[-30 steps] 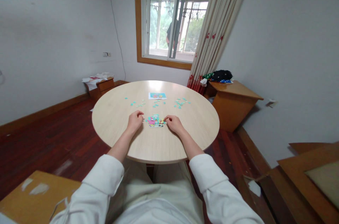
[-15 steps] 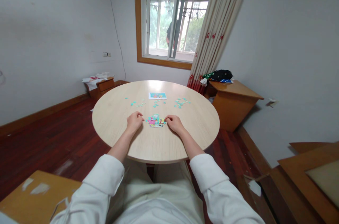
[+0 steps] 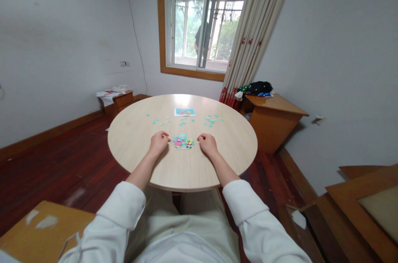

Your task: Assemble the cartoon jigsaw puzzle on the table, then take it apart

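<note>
A partly assembled jigsaw puzzle (image 3: 183, 142) with pink and yellow cartoon figures lies flat on the round wooden table (image 3: 183, 174). My left hand (image 3: 159, 143) rests at its left side, fingers loosely bent and a gap between thumb and forefinger; nothing shows in it. To the right of the puzzle is my right hand (image 3: 207, 143), its curled fingertips a little apart from the puzzle's edge, with no piece visible in them. Beyond the puzzle, loose turquoise jigsaw pieces (image 3: 211, 121) are scattered, and a printed reference picture (image 3: 184, 112) lies behind them.
A wooden desk (image 3: 273, 107) with a pile of cloth stands to the right, beside a long curtain (image 3: 248, 35). Papers lie on a low cabinet (image 3: 123, 99) at the left. A person (image 3: 201, 39) is partly visible beyond the window.
My right hand has drawn back slightly to the right, off the puzzle's edge, uncovering the yellow figure. My left hand has barely moved.
</note>
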A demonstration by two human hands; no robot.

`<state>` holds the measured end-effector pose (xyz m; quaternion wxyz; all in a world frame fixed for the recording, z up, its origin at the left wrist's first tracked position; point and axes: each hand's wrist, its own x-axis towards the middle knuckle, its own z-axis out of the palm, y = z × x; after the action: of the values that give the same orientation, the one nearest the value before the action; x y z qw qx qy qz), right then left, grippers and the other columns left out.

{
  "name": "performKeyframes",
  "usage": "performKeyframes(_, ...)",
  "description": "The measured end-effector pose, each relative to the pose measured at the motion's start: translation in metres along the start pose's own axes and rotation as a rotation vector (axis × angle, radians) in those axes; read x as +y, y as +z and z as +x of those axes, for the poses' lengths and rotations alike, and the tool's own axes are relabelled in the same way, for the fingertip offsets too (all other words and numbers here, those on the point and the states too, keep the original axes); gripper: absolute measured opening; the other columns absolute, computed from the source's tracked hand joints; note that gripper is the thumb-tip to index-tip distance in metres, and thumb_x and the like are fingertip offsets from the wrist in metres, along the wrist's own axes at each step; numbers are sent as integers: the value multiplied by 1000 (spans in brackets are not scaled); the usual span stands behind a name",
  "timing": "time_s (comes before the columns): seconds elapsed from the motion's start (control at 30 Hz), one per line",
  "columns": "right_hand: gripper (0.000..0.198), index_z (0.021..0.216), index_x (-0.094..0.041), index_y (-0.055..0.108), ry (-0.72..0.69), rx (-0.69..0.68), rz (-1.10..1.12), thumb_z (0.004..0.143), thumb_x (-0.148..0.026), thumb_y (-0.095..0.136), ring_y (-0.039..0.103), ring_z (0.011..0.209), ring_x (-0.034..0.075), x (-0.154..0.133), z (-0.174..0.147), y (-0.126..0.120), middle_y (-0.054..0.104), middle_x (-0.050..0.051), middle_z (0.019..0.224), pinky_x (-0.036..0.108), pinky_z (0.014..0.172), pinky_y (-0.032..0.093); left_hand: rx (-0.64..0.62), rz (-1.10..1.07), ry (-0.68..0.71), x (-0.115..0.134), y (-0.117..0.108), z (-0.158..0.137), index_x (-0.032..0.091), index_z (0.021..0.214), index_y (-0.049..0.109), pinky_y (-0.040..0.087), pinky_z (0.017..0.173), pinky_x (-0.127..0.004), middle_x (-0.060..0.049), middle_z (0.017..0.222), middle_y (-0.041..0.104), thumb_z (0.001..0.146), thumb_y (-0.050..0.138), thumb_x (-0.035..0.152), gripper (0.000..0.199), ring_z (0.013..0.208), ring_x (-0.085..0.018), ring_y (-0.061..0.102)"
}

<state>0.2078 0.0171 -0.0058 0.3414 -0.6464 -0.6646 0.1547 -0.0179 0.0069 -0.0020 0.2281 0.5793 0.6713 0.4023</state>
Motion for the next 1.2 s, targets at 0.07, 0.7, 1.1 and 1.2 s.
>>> performKeyframes(0.07,26,77,-18,73,4,-9,-9,78,-20,47,61,73,14,0,0,0,72,6,80,21,63,37,-9,-12,-3,0,1,0,15,88,66,47,76,-27,-9,81,74,71,45,10,27,78,-19,69)
performKeyframes(0.7,26,79,-19,75,-2,-42,-26,79,-21,49,63,77,16,-2,0,0,73,6,84,22,66,39,-9,-49,0,-6,3,3,15,83,67,49,73,-26,-7,75,74,70,45,11,26,77,-18,69)
performKeyframes(1.1,27,81,-18,75,24,-5,-103,79,-22,49,63,78,18,-2,-1,0,73,10,83,23,64,39,-124,-150,52,-12,10,7,15,87,68,51,75,-28,-8,84,75,70,54,20,23,82,-20,69)
performKeyframes(1.2,27,81,-18,74,37,10,-101,79,-22,48,63,77,17,-2,-1,0,73,10,83,23,63,39,-148,-182,102,-11,11,6,16,87,68,51,77,-29,-8,83,74,69,53,20,23,86,-20,69)
